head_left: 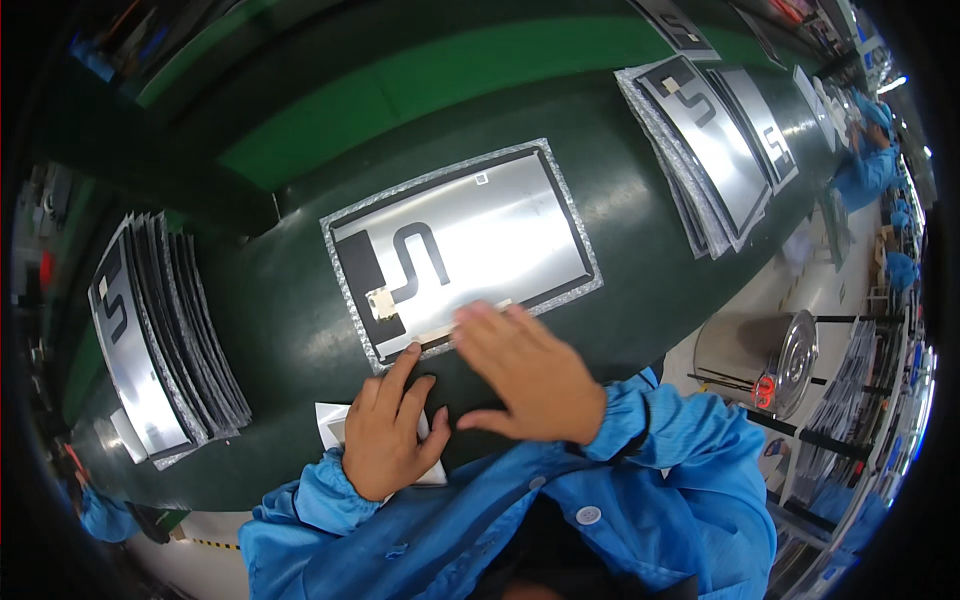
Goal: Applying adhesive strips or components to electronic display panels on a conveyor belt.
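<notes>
A flat silver display panel (500, 225) with a black S-shaped strip (425, 260) and a black band at its left lies on a sheet of bubble wrap (335, 270). A pale narrow strip (435, 332), like tape, runs along its near edge. My left hand (390, 430) has its fingers apart, the index fingertip at the panel's near left edge. My right hand (535, 380) is stretched out flat, its fingertips over the near edge and the pale strip; the part below them is hidden. Partly under my left hand is a white sheet or packet (330, 420).
Similar panels with layers between them form a stack (145, 350) at the left. More panel stacks (705, 140) stand at the right on the green table (290, 330). Beyond its right edge is a round metal drum (750, 350) with red-handled scissors (765, 392). Other people in blue work farther off.
</notes>
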